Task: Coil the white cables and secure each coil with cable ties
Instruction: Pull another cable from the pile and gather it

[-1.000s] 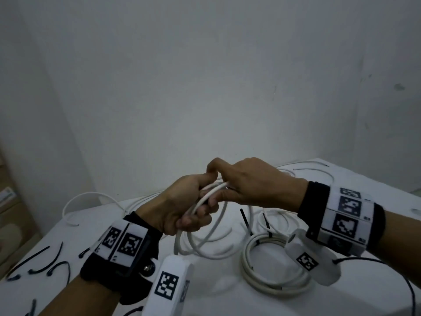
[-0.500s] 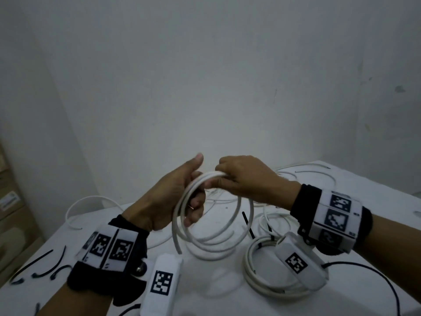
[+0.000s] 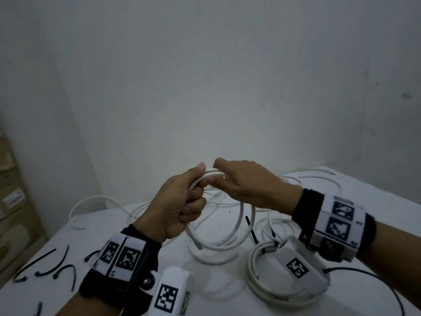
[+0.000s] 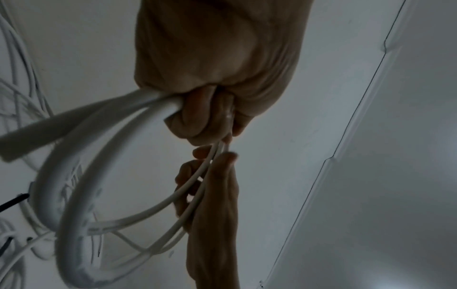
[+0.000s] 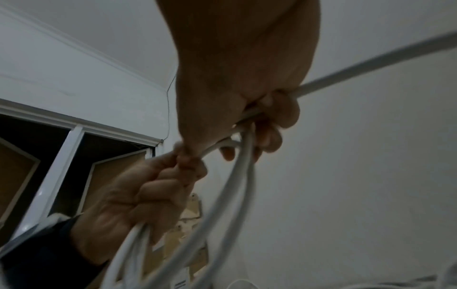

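Both hands hold one white cable coil (image 3: 239, 226) upright above the table. My left hand (image 3: 180, 206) grips the coil's left side, fingers curled round its loops, thumb up at the top. My right hand (image 3: 241, 181) grips the top of the coil right beside it. In the left wrist view the left hand (image 4: 210, 109) clasps thick loops of the white cable (image 4: 81, 156). The right wrist view has the right hand (image 5: 249, 121) pinching strands of the cable (image 5: 237, 176), one strand running off to the upper right. A second white coil (image 3: 264, 279) with black cable ties (image 3: 251, 231) lies on the table.
Several loose black cable ties (image 3: 57, 267) lie on the white table (image 3: 127, 226) at the left. Loose white cable (image 3: 307, 179) sprawls across the far side by the wall. Cardboard boxes (image 3: 11, 197) stand off the table's left edge.
The left hand, open with its thumb raised half a second ago, has closed round the coil again. The right hand stays at the top of the coil, which has come up slightly.
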A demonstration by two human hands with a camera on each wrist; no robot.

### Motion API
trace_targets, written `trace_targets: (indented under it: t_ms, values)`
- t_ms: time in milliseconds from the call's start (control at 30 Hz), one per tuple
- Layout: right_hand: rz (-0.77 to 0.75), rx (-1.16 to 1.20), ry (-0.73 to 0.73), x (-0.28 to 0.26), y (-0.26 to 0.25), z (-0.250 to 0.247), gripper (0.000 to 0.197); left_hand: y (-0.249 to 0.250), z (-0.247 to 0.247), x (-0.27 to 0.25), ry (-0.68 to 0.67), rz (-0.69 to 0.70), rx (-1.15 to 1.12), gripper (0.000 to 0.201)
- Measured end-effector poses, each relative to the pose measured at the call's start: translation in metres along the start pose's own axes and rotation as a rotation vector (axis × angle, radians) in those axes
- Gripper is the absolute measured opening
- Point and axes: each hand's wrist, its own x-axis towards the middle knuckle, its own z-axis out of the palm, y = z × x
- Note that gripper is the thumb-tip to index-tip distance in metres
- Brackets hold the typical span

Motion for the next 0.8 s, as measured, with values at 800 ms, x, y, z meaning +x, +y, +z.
trace_targets:
  t_ms: [800]
  values:
    - [0.439,0.695,0.228,-0.072,0.071,0.067,0.012,0.083,-0.084,0.011,-0.161,0.235,-0.763,0.064]
